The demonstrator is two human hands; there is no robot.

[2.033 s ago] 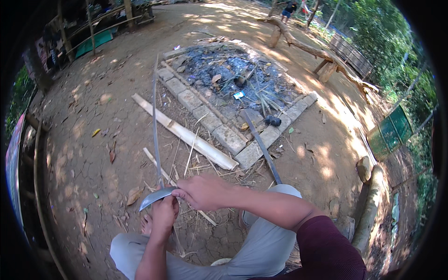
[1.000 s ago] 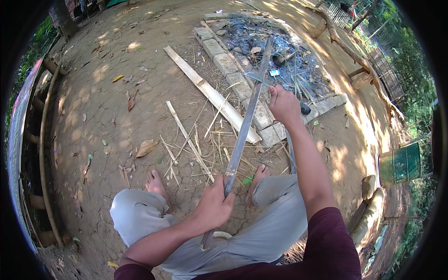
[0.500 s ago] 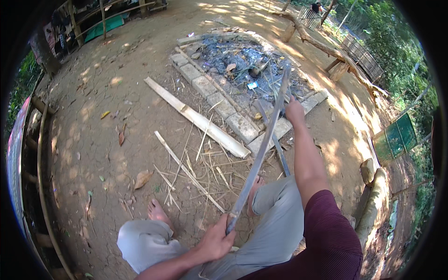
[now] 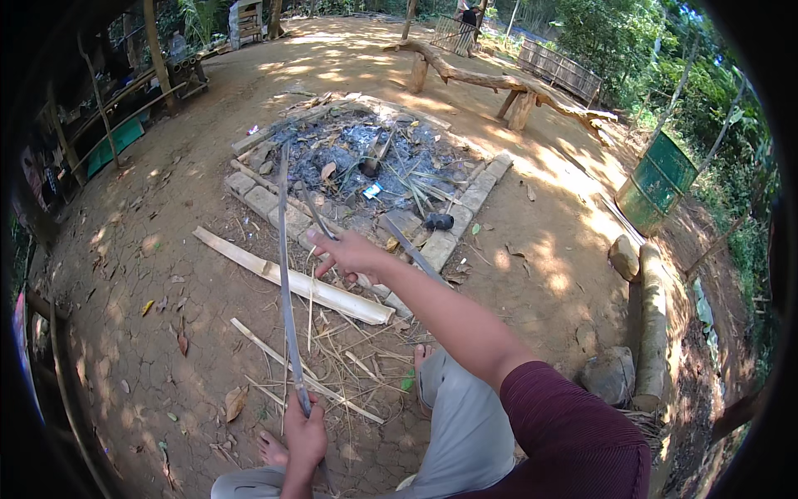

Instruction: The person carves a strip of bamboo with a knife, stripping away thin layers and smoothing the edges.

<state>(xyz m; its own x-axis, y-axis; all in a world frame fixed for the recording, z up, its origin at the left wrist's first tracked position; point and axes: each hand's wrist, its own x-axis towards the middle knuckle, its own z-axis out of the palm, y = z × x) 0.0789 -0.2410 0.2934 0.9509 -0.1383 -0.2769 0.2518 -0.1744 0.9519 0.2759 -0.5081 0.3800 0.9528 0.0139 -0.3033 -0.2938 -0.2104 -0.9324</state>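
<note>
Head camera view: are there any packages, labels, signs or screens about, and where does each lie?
Scrap of wrapper: lies in the ash of the brick-edged fire pit; small, flat, blue and white, too small to tell more.
Green drum: stands at the right by the trees; no label shows.
No signs or screens in view.

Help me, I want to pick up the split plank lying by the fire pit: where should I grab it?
Grip the plank near its middle, coming from the near side. It lies flat on the dirt, long and narrow, so a middle hold should balance it. The stone border crowds its far side.
</note>
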